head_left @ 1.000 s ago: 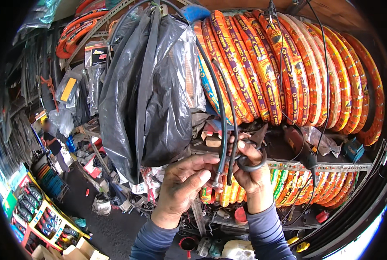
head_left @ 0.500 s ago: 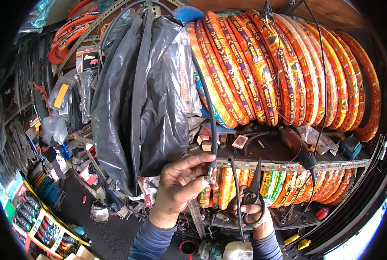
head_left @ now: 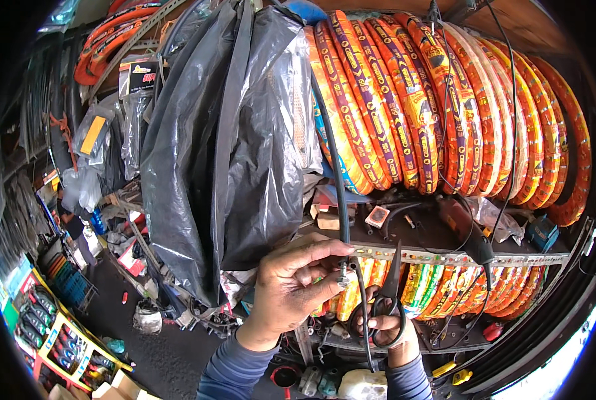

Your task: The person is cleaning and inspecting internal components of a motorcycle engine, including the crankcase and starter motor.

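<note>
Head view: one pair of bare hands, before the front edge of a dark metal shelf (head_left: pixel 531 258). Item, black hose (head_left: pixel 340 200): hanging from above, lower end in front of the left part of that edge, metal fitting (head_left: pixel 343 273) at the tip. Left hand (head_left: pixel 288 287): thumb and fingers pinching the hose end at the fitting. Right hand (head_left: pixel 391 330): fingers curled through the handles of black scissors (head_left: pixel 391 283), blades pointing up, and about a loose black tube (head_left: pixel 364 310), upper end just beside the fitting; contact between the two cannot be told. Handling, as judged: pinch best set close to the fitting, against swing of the hose; scissor points best turned away from the left fingers; tube best gripped firmly against the handles. Edges and room: black plastic bag (head_left: pixel 198 160) just left of the hose, tight on that side; orange-wrapped tyres (head_left: pixel 404 113) in a row above the shelf; red power tool (head_left: pixel 459 223) overhanging the front edge farther right, likely to catch a wide swing. Easiest room, by judgement: in front of the edge, toward the person.
</note>
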Demonstrator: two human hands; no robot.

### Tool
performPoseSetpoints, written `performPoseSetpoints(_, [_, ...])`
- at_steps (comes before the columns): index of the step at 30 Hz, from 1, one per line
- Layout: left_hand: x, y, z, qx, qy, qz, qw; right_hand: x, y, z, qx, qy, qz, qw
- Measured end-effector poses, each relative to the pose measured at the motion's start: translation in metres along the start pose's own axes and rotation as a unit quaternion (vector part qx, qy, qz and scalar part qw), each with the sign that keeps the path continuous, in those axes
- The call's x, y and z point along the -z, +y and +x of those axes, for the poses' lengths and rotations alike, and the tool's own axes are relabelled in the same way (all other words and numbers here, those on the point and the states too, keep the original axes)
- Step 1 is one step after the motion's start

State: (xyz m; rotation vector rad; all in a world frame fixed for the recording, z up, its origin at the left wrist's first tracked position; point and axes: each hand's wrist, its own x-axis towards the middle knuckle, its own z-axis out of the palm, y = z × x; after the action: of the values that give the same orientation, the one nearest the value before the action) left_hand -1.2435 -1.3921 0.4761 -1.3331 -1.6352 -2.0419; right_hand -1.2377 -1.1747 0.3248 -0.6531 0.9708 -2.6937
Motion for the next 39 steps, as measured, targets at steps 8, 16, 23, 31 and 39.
performPoseSetpoints(8, [0.004, -0.002, 0.004, -0.011, 0.049, 0.009, 0.999, 0.004, 0.004, 0.008, 0.01, 0.017, 0.005, 1.0])
performPoseSetpoints(16, [0.012, -0.006, 0.001, -0.041, 0.006, 0.025, 0.999, 0.0, 0.008, 0.008, 0.02, 0.012, -0.001, 1.0])
performPoseSetpoints(23, [0.031, -0.036, -0.011, -0.02, -0.009, 0.216, 0.976, 0.001, 0.008, -0.015, 0.026, 0.047, -0.079, 0.995])
performPoseSetpoints(31, [0.127, -0.029, -0.123, 0.186, -0.183, 0.061, 0.963, 0.038, 0.033, -0.084, 0.168, 0.285, -0.379, 0.864])
performPoseSetpoints(39, [0.042, 0.026, -0.108, -0.127, -0.563, -0.219, 0.787, 0.075, 0.088, -0.127, 0.148, 0.433, -0.431, 0.778])
